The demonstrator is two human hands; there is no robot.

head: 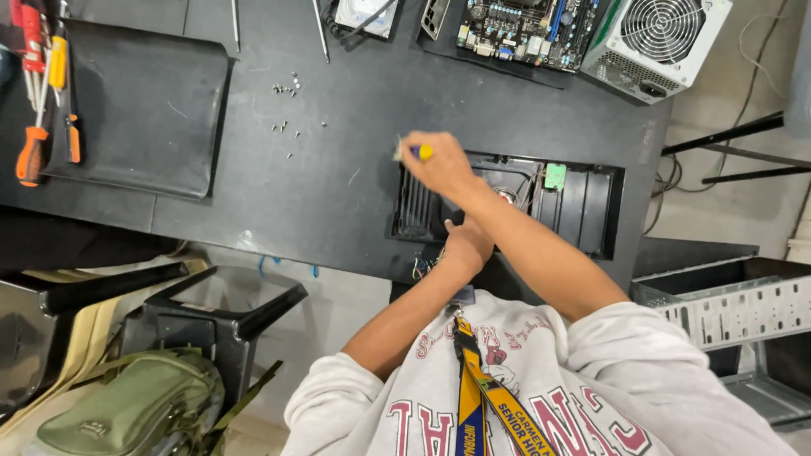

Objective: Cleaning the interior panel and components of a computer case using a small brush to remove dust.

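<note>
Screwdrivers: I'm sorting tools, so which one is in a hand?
The yellow-tipped screwdriver in the right hand; the orange-handled ones lie at the table's left edge.

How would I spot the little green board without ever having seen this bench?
Start at the black table, then find the black case panel under the person's arms. Near its top edge, beside some wires, sits the small green board, the only bright green piece on that dark panel.

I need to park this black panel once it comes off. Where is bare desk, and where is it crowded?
Bare desk lies between the loose screws and the black panel, under the motherboard. Crowded: the back edge with the power supply, and the left edge with the screwdrivers on the mat.
</note>
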